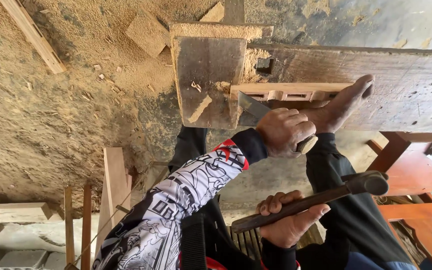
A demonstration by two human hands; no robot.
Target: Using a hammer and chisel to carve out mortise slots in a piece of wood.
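My left hand (282, 132), in a patterned sleeve, is closed around a chisel (254, 106). The chisel's blade points at the end of a pale wooden strip (286, 91) that has several rectangular holes cut into it. A bare foot (345, 104) presses on the strip and holds it against a long weathered plank (406, 85). Below the chisel, my right hand (290, 222) grips the dark handle of a hammer (371, 183). The hammer head hangs a short way off the chisel's butt end, not touching it.
A dark wooden block (208, 82) lies across the plank's end. Sawdust and chips cover the ground (61, 100), with loose slats (31, 32) and offcuts on it. Upright boards (116, 185) stand at lower left. A reddish wooden frame (416, 175) is at the right.
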